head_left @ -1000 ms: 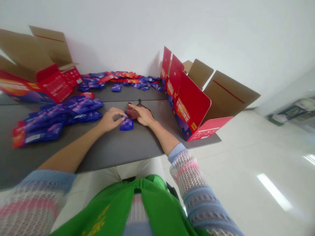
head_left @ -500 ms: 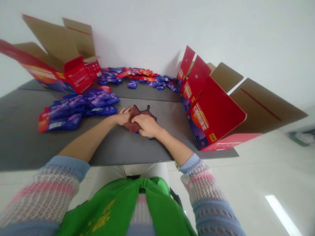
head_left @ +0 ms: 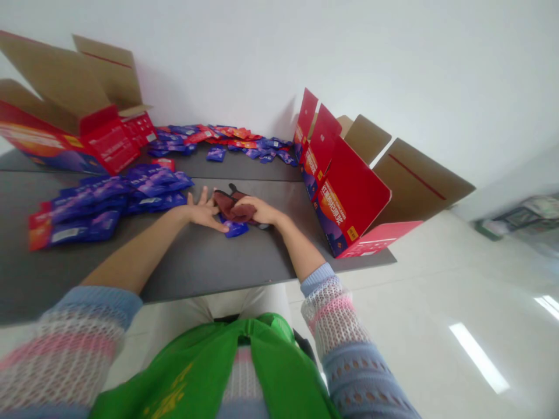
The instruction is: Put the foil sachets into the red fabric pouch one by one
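Observation:
A brown cloth with dark edging [head_left: 225,202] lies bunched on the grey table, partly over a small blue sachet [head_left: 237,230]. My right hand [head_left: 258,210] is closed on the cloth, its fingers pressing it onto the sachet. My left hand [head_left: 203,212] has its fingers spread, with the thumb tip at the sachet's left edge and other fingertips close to the cloth. Just left of this hand is a heap of blue-purple sachets [head_left: 151,187]. Most of the covered sachet is hidden.
A long row of blue and red sachets [head_left: 201,137] runs along the table's back by the wall. Open red cartons stand at the left [head_left: 105,142] and right [head_left: 336,209], flaps raised. The grey table's [head_left: 187,267] front edge is close to my body.
My left hand has come off the cloth and spread its fingers beside it. The cloth is more bunched under my right hand, exposing more of the blue sachet. The view has shifted right.

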Tool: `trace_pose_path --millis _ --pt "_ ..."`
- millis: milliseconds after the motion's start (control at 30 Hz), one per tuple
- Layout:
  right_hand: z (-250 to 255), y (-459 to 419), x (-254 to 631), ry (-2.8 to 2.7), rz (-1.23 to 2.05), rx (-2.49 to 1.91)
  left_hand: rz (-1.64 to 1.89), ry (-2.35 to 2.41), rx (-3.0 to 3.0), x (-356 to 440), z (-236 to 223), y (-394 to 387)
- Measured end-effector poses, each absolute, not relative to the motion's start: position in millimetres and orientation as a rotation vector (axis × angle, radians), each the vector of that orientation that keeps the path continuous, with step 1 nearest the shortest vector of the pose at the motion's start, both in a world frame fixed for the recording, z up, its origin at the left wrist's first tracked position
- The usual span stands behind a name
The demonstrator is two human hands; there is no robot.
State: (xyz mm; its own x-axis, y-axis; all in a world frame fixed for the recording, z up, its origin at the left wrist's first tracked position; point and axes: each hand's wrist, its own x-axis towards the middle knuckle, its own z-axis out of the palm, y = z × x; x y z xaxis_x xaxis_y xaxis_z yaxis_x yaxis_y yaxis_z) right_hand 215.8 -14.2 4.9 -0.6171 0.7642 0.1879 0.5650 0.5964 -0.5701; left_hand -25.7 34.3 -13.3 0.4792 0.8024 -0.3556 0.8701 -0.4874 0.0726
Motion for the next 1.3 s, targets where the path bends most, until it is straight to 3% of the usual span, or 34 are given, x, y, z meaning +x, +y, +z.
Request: trace_pose_path --millis 100,200,433,567,833,1000,1300 --pt "14.3 -13.7 232.3 -2.417 0.974 -0.847 -0.393 1.45 2.47 -25.5 -14.0 33.5" --pt "21.2 -18.7 234.7 -2.538 1.045 -0.753 -0.393 1.44 2.47 -25.8 -14.9 32.1" --pt "15.7 -35.0 201.6 -2.471 0.478 -1.347 -0.299 1.464 2.428 -23.9 -21.8 36.9" --pt "11.0 -33.6 199.5 -2.422 0.322 -1.586 -0.302 1.408 2.422 -22.7 -19.7 36.7" --pt "10.0 -16.8 228.7 -2.432 0.59 -1.083 -0.188 1.275 2.469 -27.7 -16.2 25.2" --pt "19.0 -41.2 199.7 -2.486 0.351 -1.063 -0.124 1.302 2.492 -28.2 -15.4 20.2" --pt "-0.3 -37.4 178.1 -2.5 0.218 -1.182 -0.146 1.221 2.513 -28.7 -6.9 18.0"
